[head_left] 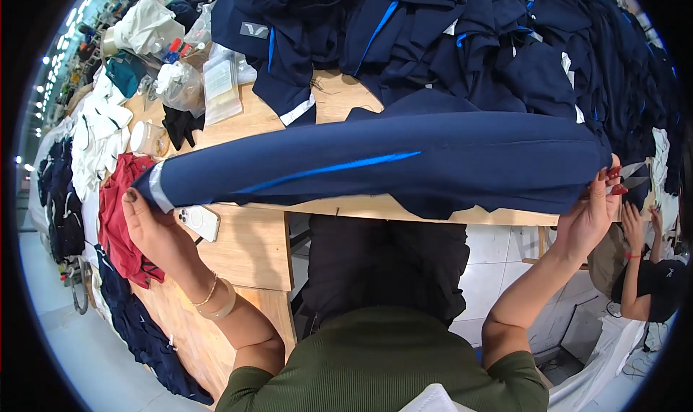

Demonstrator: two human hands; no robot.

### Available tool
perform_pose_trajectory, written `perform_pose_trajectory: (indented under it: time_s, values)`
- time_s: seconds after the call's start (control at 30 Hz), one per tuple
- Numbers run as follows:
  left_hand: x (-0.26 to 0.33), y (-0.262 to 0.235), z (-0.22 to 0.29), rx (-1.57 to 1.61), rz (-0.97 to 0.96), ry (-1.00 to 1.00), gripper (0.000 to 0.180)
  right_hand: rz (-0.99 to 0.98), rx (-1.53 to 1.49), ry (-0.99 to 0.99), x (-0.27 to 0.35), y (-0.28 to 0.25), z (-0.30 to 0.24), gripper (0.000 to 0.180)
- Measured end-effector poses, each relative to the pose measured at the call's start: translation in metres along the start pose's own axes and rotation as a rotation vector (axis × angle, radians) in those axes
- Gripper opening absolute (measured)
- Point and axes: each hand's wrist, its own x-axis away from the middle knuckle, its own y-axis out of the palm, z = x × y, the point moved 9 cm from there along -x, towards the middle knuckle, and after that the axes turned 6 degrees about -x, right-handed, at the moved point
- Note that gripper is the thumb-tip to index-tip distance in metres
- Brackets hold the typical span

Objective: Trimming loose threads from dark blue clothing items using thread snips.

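A navy garment [491, 159], long and tapering like a trouser leg, is stretched nearly level across the front of me. It has a bright blue stripe and a white band at its narrow left end. My left hand [153, 231] pinches that end beside the white band. At the wide end my right hand [588, 213] grips the cloth between thumb and fingers. Pointed metal blades [635, 174], like those of thread snips, stick out beyond my right fingers; their handle is hidden.
Navy garments [447, 44] with blue stripes are heaped along the wooden table's [249, 249] far side. At left lie a red garment [123, 224], a white phone [201, 223], a white tub [148, 137] and plastic bags [180, 87]. Another person's hand [632, 228] is at the far right.
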Motion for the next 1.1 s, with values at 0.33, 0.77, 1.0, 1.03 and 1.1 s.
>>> perform_pose_trajectory:
  time_s: [0.33, 0.77, 1.0, 1.03, 1.1]
  values:
    - [0.024, 0.09, -0.192, -0.401, -0.417, -0.147, 0.021, 0.029, 0.292, 0.262, -0.001, -0.033, 0.176, 0.018]
    - [0.084, 0.151, -0.084, -0.623, -0.366, 0.424, 0.013, 0.097, 0.44, 0.362, 0.019, -0.041, 0.183, 0.016]
    - [0.253, 0.221, -0.028, -0.359, -1.223, 0.627, 0.032, 0.09, 0.418, 0.376, 0.021, -0.045, 0.189, 0.016]
    - [0.272, 0.218, -0.028, -0.357, -1.276, 0.638, 0.036, 0.093, 0.421, 0.378, 0.021, -0.047, 0.19, 0.016]
    - [0.295, 0.199, -0.034, -0.346, -1.219, 0.62, 0.036, 0.098, 0.413, 0.387, 0.021, -0.046, 0.193, 0.017]
